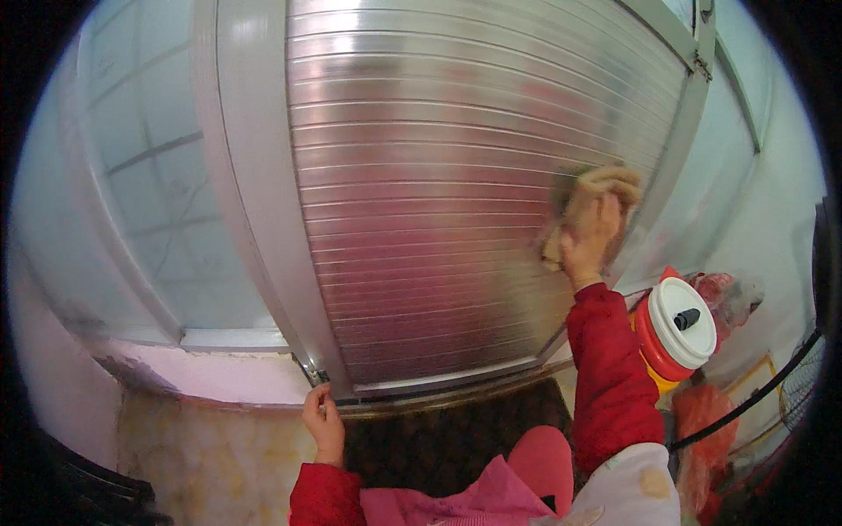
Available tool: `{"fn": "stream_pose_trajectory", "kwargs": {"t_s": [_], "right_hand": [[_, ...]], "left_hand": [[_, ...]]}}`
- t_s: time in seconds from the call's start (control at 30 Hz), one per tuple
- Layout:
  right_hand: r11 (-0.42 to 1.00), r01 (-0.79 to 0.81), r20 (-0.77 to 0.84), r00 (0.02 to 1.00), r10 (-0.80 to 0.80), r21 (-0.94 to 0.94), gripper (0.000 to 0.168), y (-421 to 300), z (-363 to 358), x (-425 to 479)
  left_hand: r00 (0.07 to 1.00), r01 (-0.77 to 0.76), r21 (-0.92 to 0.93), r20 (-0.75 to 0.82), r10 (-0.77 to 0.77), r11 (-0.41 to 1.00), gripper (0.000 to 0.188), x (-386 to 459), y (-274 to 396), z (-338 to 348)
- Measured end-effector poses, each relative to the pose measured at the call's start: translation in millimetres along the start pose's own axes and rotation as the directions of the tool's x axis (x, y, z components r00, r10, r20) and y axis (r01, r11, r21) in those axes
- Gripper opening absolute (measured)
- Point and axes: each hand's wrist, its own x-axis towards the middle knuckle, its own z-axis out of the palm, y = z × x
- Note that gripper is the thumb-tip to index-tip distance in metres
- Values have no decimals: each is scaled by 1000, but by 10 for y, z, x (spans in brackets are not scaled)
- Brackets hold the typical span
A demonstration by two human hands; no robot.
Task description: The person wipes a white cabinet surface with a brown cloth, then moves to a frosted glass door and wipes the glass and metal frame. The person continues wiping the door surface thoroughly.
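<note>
My right hand (592,240) presses a folded tan cloth (608,181) against the right side of a ribbed metal door panel (421,191). The cloth is somewhat blurred, and my fingers lie over part of it. Low down by the door's left post (253,131), my left hand (323,424) is loosely curled, with nothing visible in it. Its fingertips are just below a small metal fitting (317,376) at the foot of the post; whether they touch it I cannot tell. The panel shows blurry pink and red reflections.
A red and yellow container with a white lid (697,322) stands right of my right forearm. Beyond it are a red plastic bag (704,421) and a black curved bar (756,398). A dark mat (421,454) lies before the door. Frosted panes (158,164) flank it on the left.
</note>
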Motion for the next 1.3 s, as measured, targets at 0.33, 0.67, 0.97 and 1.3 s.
{"fn": "stream_pose_trajectory", "kwargs": {"t_s": [0.33, 0.67, 0.97, 1.3], "right_hand": [[904, -413, -39, 907, 420, 114, 75, -569, -119, 163], [937, 73, 149, 980, -131, 343, 90, -2392, -151, 511], [858, 254, 62, 948, -313, 446, 87, -2848, -188, 600], [984, -113, 145, 985, 93, 140, 82, -754, 115, -445]], "left_hand": [[999, 46, -7, -3, -46, 999, 19, 33, 141, -161], [1000, 3, -40, -7, -3, 999, 16, 52, 161, -46], [999, 7, -50, 53, -4, 999, 18, 32, 41, 94], [999, -7, 41, 36, 5, 999, 21, 29, 145, 22]]}}
